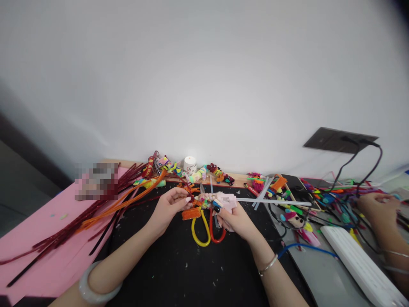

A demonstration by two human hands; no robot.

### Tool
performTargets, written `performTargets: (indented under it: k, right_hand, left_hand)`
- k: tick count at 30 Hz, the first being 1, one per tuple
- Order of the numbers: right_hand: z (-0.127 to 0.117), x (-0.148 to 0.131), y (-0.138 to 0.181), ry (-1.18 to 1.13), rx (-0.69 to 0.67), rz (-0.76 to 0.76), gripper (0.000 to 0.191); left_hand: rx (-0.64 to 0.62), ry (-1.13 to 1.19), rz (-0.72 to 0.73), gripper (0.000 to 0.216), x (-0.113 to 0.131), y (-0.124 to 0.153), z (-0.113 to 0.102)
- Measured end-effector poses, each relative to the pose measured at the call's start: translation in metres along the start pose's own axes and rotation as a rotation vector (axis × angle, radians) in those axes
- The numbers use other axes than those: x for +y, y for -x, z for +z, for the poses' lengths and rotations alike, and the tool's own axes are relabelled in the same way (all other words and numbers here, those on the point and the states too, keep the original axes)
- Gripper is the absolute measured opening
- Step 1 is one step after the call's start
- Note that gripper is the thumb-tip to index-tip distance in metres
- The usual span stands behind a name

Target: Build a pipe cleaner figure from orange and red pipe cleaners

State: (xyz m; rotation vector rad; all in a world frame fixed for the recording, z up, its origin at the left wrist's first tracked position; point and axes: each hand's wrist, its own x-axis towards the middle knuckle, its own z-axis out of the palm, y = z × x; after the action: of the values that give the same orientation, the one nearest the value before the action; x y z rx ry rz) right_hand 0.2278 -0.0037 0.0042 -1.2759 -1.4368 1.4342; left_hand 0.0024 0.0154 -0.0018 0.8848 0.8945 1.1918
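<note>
In the head view my right hand (231, 217), dark nail polish on its thumb, is wrapped round a pale pink hot glue gun (227, 199). A long translucent glue stick (275, 201) sticks out of the gun's back towards the right. My left hand (171, 208) pinches a small dark red, glittery pipe cleaner piece (192, 200) close to the gun's nozzle. Its exact shape is partly covered by the fingers. Just beneath both hands, scissors with one yellow and one red handle (201, 244) lie on the black mat (185, 273). An orange fuzzy block (191, 214) lies beside the yellow handle.
Dark red pipe cleaners (64, 230) and orange ones (128, 199) spread over the pink surface (28, 251) at left. Colourful figures (220, 174) and a white paper cup (189, 164) line the wall. At right are a white power strip (358, 260), cables and another person's hand (380, 209).
</note>
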Motion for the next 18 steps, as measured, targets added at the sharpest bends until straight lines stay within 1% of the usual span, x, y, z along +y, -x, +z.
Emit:
performTargets:
  k: [7, 11, 18]
  right_hand:
    - [-0.0025, 0.0087, -0.0027, 0.033, 0.012, 0.002, 0.023]
    - [-0.003, 0.0085, -0.0031, 0.037, 0.004, -0.002, 0.025]
    - [-0.0032, 0.0059, -0.0023, 0.027, 0.0, -0.007, 0.021]
  left_hand:
    - [-0.003, -0.004, 0.007, 0.035, -0.0005, -0.0006, -0.001]
    - [-0.006, -0.009, 0.015, 0.033, -0.0013, -0.0012, -0.001]
    - [0.002, -0.032, 0.016, 0.033, -0.0003, -0.0007, 0.0001]
